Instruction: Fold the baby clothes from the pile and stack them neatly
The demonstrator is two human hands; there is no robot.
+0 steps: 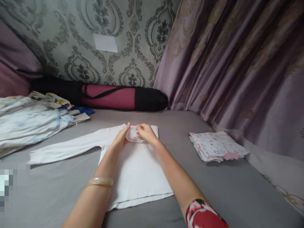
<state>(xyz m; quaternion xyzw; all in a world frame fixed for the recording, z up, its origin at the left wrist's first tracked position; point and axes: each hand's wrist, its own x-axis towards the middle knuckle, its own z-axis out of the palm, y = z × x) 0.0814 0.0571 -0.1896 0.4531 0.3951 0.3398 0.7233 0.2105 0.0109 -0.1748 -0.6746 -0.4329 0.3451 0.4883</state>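
A white long-sleeved shirt (142, 174) lies flat in front of me on the grey bed sheet. One sleeve (68, 148) stretches out to the left; no sleeve shows spread on the right side. My left hand (121, 136) rests on the left of the neckline, thumb raised and apart, its other fingers partly hidden. At the right of the neckline (133, 135), my right hand (145, 132) has its fingers bent and pinched together on the cloth. A pale bangle (100, 181) circles my left forearm.
Folded white cloth with a pink print (217, 145) lies to the right, near the purple curtain (213, 63). Heaped clothes (30, 118) sit at the left. A long black and maroon bag (111, 96) lies along the patterned wall (133, 28).
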